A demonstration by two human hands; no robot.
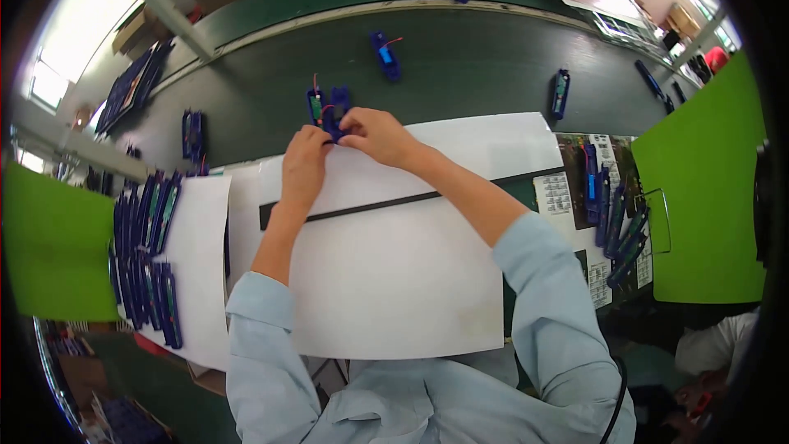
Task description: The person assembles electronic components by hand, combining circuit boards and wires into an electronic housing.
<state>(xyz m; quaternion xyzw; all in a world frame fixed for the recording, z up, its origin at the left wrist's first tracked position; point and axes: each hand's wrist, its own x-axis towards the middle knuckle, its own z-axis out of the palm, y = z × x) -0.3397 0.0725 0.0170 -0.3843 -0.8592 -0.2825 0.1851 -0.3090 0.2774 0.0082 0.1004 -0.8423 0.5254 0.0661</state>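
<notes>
Blue casing (pixel 311 107) lies at white board's (pixel 403 288) far edge, long axis pointing away from wearer, red wire (pixel 315 80) at far end; right hand (pixel 376 136) pinches adjoining blue piece (pixel 340 99), left hand (pixel 305 163) at near end, grip indeterminable.

Electronics workshop, long dark bench (pixel 468 66), green partitions (pixel 707 205), blue casings (pixel 171 312) with circuit boards (pixel 316 106)
</notes>
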